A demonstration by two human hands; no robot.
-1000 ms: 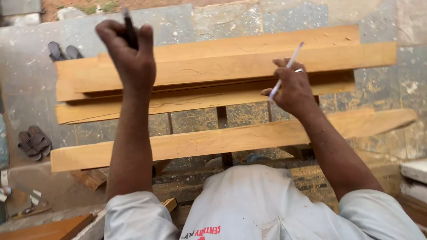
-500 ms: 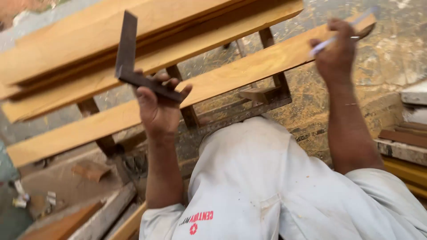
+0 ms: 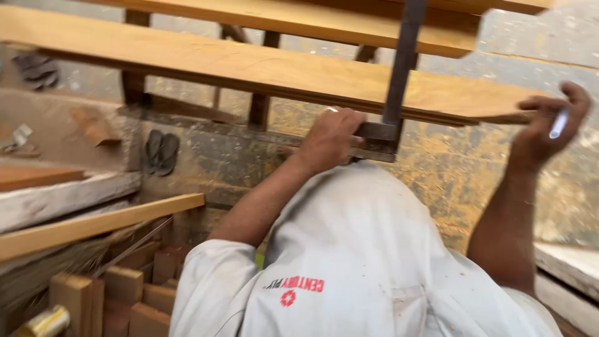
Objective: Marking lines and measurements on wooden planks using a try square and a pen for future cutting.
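— So, what have you got in each hand?

— My left hand (image 3: 329, 138) is closed around the thick stock of a try square (image 3: 390, 93), near the middle of the frame. The stock sits against the near edge of the front plank (image 3: 249, 65) and the thin blade runs up across its face, I reckon so that the blade lies square to that edge. My right hand (image 3: 541, 132), at the right edge of the frame, is curled around a white pen (image 3: 558, 123), pinched between the fingers, and it rests at the plank's tapered end, just beside the blade.

— How many planks are up there?

— Two I can count surely: the front one, running from upper left to right, and a second plank (image 3: 299, 15) behind it along the top of the frame. More may lie beyond; the view cuts off. They rest on dark wooden trestle legs (image 3: 132, 84), which keeps them raised.

— And lower down?

— One pair of dark sandals (image 3: 161, 151) left of centre, and another blurred dark pair (image 3: 36, 67) at upper left. One long batten (image 3: 100, 224) slants across the lower left, above a stack of short wood blocks (image 3: 134, 290), several of them, too jumbled to count. One shiny brass-coloured cylinder (image 3: 43, 321) lies in the bottom left corner.
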